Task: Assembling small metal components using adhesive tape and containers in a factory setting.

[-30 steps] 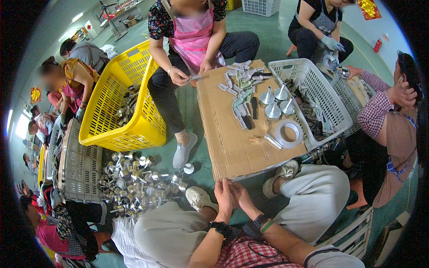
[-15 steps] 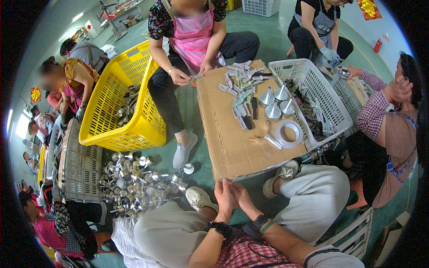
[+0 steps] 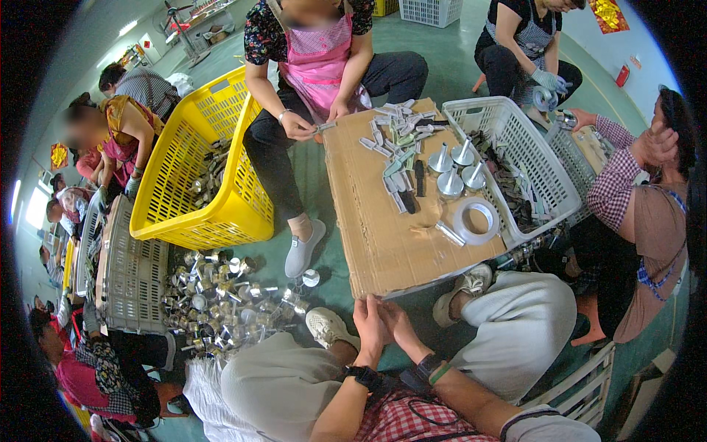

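At the near edge of the cardboard sheet (image 3: 383, 250), my left hand (image 3: 367, 324) and my right hand (image 3: 398, 326) meet with fingers pinched together. Whatever lies between the fingertips is too small or too hidden to name. On the cardboard, beyond my hands, lies a roll of clear tape (image 3: 476, 222) with a small light-coloured strip (image 3: 450, 233) beside it. Farther back stand several metal discs with upright stems (image 3: 450, 183). A heap of grey and greenish handle-like pieces (image 3: 401, 129) covers the far part, with dark ones (image 3: 420, 178) nearby.
Loose metal stemmed parts (image 3: 228, 302) lie piled on the floor at left. A yellow basket (image 3: 243, 199) stands behind them; a white basket (image 3: 545, 177) filled with pieces adjoins the cardboard. A co-worker (image 3: 317, 66) sits opposite, another (image 3: 641, 206) at right.
My hands stay in almost the same place. At the far right, the gloved co-worker's hands have shifted, and the person at right has moved a raised hand slightly.
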### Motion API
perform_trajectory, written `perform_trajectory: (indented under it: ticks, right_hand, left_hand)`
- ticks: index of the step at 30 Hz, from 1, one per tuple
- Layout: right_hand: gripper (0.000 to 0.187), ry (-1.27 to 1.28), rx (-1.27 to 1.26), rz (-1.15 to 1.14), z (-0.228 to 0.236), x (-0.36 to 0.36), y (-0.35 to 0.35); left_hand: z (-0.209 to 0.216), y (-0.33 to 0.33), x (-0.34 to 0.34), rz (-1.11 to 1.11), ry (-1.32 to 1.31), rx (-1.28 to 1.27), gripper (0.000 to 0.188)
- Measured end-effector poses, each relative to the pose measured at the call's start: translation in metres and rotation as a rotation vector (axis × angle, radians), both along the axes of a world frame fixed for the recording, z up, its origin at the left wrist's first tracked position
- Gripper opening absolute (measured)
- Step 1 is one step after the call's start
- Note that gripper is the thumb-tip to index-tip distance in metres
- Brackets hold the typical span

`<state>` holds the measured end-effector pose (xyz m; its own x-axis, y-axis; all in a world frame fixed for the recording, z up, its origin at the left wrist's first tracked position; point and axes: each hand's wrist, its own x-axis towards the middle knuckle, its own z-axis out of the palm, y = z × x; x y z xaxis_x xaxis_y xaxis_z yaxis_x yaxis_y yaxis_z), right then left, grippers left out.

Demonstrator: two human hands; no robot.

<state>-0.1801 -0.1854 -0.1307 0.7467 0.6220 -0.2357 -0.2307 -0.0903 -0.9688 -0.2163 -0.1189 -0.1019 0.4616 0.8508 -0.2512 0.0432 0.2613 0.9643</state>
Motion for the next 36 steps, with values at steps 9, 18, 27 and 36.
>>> perform_trajectory:
  ticks: [9,18,27,36]
  right_hand:
    - [0.039,0.055,0.033,0.017,-0.013,0.0,0.002]
    - [0.036,0.077,0.074,0.011,-0.002,0.0,0.0]
    - [0.026,0.214,0.028,0.023,-0.01,0.002,0.0]
    - [0.027,0.211,0.095,0.03,-0.011,0.002,0.001]
  left_hand:
    - [0.007,-0.001,0.001,0.001,-0.016,-0.011,0.025]
    - [0.0,0.0,0.0,-0.016,-0.01,0.017,0.022]
    - [0.003,0.0,0.001,-0.014,-0.029,-0.019,0.025]
    - [0.006,-0.001,0.001,-0.006,-0.037,-0.031,0.025]
